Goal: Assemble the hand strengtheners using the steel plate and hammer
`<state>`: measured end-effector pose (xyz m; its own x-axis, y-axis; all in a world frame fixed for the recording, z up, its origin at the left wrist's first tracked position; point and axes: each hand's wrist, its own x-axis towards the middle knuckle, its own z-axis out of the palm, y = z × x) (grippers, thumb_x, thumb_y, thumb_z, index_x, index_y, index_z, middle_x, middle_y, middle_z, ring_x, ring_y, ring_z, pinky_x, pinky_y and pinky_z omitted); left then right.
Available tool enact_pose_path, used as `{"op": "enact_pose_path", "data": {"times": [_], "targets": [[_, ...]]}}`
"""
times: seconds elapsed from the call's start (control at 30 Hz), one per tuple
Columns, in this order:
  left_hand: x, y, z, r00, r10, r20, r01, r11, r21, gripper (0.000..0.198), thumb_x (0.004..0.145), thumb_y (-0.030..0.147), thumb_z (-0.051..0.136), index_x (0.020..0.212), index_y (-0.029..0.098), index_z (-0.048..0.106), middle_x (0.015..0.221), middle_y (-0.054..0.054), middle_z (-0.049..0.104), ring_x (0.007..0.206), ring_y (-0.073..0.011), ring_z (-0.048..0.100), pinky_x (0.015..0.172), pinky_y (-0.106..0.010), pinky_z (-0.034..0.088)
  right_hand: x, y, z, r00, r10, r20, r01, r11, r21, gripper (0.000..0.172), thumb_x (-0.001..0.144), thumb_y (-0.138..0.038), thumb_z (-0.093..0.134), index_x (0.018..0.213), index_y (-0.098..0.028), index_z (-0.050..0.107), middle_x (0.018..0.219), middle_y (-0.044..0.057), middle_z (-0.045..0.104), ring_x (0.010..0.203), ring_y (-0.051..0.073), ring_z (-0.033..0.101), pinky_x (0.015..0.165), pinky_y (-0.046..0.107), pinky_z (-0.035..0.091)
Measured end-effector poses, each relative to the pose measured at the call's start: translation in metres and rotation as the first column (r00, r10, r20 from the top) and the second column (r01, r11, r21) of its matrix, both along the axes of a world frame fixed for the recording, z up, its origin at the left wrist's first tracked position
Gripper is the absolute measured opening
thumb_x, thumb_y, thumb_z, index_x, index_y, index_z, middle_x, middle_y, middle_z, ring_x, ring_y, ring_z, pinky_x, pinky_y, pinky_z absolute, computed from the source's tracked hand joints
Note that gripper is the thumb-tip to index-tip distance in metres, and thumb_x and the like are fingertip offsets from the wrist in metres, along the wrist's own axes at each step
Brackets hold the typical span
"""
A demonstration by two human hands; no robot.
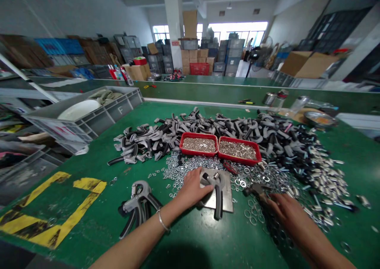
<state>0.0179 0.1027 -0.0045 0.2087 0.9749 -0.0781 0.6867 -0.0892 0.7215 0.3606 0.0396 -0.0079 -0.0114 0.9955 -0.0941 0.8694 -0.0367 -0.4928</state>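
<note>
The left hand (192, 190) is closed over a grey plastic hand gripper (212, 180) on a flat steel plate (228, 197); a dark curved handle (257, 190) is clenched by the right hand (285, 209), among steel washers (252, 217) strewn on the green surface (356, 229).

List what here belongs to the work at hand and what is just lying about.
Work: left hand, right hand, hand grip, steel plate, washers, red trays, grey handles.
Lying about: grey crate, metal tins.

Two hands (192, 190), two red trays (198, 144), one steel plate (225, 203), one gray crate (103, 116)
</note>
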Motion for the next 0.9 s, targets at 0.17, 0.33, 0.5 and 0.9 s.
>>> {"op": "enact_pose_path", "data": {"times": [0.17, 0.33, 0.5, 0.9], "targets": [[-0.019, -0.006, -0.012, 0.995, -0.048, -0.092, 0.07, 0.965, 0.251, 0.034, 0.086, 0.023, 0.059, 0.12, 0.022, 0.058, 0.126, -0.008, 0.058, 0.121, -0.0244, 0.049, 0.109, -0.045, 0.036, -0.051, 0.068, 0.0, 0.947, 0.187, 0.262, -0.251, 0.939, 0.236, 0.022, 0.094, -0.031, 0.048, 0.098, -0.018, 0.065, 0.094, 0.013, 0.066, 0.089, 0.027, 0.064, 0.081, 0.039, 0.05], [-0.018, -0.003, -0.007, 0.979, -0.162, -0.127, 0.188, 0.953, 0.239, 0.041, 0.083, 0.028, 0.067, 0.123, 0.021, 0.058, 0.126, -0.01, 0.057, 0.121, -0.0258, 0.048, 0.108, -0.042, 0.038, -0.095, 0.103, -0.016, 0.932, 0.171, 0.319, -0.243, 0.949, 0.202, 0.012, 0.091, -0.029, 0.056, 0.088, -0.018, 0.059, 0.091, 0.012, 0.063, 0.08, 0.027, 0.065, 0.064, 0.033, 0.047], [-0.007, -0.013, -0.01, 0.97, -0.194, -0.145, 0.22, 0.957, 0.191, 0.039, 0.078, 0.031, 0.073, 0.113, 0.02, 0.06, 0.118, -0.007, 0.056, 0.115, -0.026, 0.047, 0.104, -0.041, 0.04, -0.085, 0.103, -0.012, 0.938, 0.162, 0.305, -0.235, 0.947, 0.219, 0.009, 0.092, -0.026, 0.052, 0.095, -0.019, 0.054, 0.097, 0.012, 0.063, 0.083, 0.025, 0.065, 0.065, 0.032, 0.046], [-0.03, 0.114, 0.049, 0.834, -0.053, -0.55, 0.261, 0.915, 0.308, 0.024, 0.096, 0.018, 0.044, 0.103, 0.014, 0.067, 0.109, -0.012, 0.066, 0.108, -0.0235, 0.058, 0.098, -0.036, 0.044, -0.098, 0.14, 0.032, 0.907, 0.245, 0.341, -0.358, 0.876, 0.322, 0.022, 0.095, -0.033, 0.051, 0.095, -0.019, 0.067, 0.094, 0.01, 0.063, 0.091, 0.026, 0.058, 0.078, 0.036, 0.047]]}}
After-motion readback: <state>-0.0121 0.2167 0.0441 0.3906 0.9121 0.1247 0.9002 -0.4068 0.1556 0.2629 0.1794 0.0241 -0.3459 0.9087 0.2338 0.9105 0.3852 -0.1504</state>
